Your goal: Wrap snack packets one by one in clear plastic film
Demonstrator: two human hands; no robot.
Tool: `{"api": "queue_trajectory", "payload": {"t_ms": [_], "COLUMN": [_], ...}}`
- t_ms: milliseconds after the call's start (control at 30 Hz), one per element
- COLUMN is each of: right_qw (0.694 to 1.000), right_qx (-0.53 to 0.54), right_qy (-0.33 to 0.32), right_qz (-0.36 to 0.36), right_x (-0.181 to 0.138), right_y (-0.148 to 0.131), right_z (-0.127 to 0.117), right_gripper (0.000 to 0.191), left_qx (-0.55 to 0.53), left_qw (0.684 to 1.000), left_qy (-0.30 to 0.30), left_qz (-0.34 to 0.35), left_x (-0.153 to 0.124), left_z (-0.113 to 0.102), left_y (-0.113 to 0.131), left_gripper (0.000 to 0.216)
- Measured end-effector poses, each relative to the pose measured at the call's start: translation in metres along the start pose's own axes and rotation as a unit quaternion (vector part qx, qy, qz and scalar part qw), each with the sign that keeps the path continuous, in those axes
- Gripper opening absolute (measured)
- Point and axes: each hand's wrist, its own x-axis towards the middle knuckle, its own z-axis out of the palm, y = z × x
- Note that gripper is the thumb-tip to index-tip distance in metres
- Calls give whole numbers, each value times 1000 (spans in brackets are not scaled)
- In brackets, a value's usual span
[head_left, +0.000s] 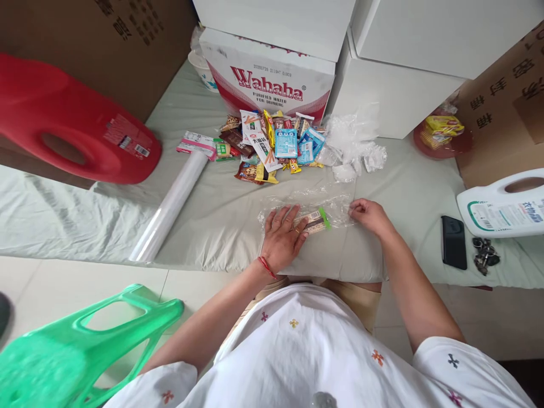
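Note:
A sheet of clear plastic film point(335, 203) lies spread on the cloth in front of me, with a small snack packet point(315, 221) with a green end on it. My left hand point(283, 237) rests flat on the film, fingers spread, its thumb side touching the packet. At the film's right edge, my right hand point(369, 214) pinches the plastic between thumb and fingers. Beyond the film sits a heap of wrapped snacks point(285, 143), and to its right lie crumpled clear plastic pieces point(352, 141).
A clear film roll point(170, 207) lies left, near a red jug point(80, 124). Behind the snacks stands a Wahaha carton point(270, 79). Rightward are a phone point(454, 242), keys point(485, 255) and a white detergent bottle point(501, 209). A green stool point(97, 345) stands at lower left.

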Motion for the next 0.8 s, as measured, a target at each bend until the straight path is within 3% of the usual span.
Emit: {"api": "queue_trajectory", "payload": {"t_ms": [67, 133, 200, 267, 400, 567, 667, 800], "right_qw": [989, 966, 931, 894, 872, 877, 867, 841], "right_qx": [-106, -169, -208, -246, -296, -212, -172, -191], "right_qy": [85, 109, 43, -38, -157, -285, -271, -216], "right_qz": [-49, -162, -296, -372, -356, -323, -382, -457], "right_x": [12, 23, 34, 44, 63, 75, 62, 19], "right_y": [-20, -47, -78, -106, -137, -149, -151, -139], "right_z": [-1, 4, 17, 37, 69, 64, 47, 28], "right_gripper": [19, 26, 29, 33, 51, 9, 6, 11], "left_qx": [17, 32, 52, 73, 90, 76, 87, 69], "left_qw": [1000, 999, 997, 995, 993, 995, 994, 996], "left_qy": [-10, -34, -56, -65, -67, -64, -64, -56], "left_qz": [-14, -21, -11, 7, 32, 24, 23, 16], "left_x": [3, 7, 10, 12, 12, 10, 8, 6], "left_z": [-4, -8, -10, -11, -11, -8, -6, -5], "left_y": [5, 8, 10, 11, 8, 7, 8, 9], "left_gripper": [37, 37, 38, 38, 38, 38, 40, 39]}}
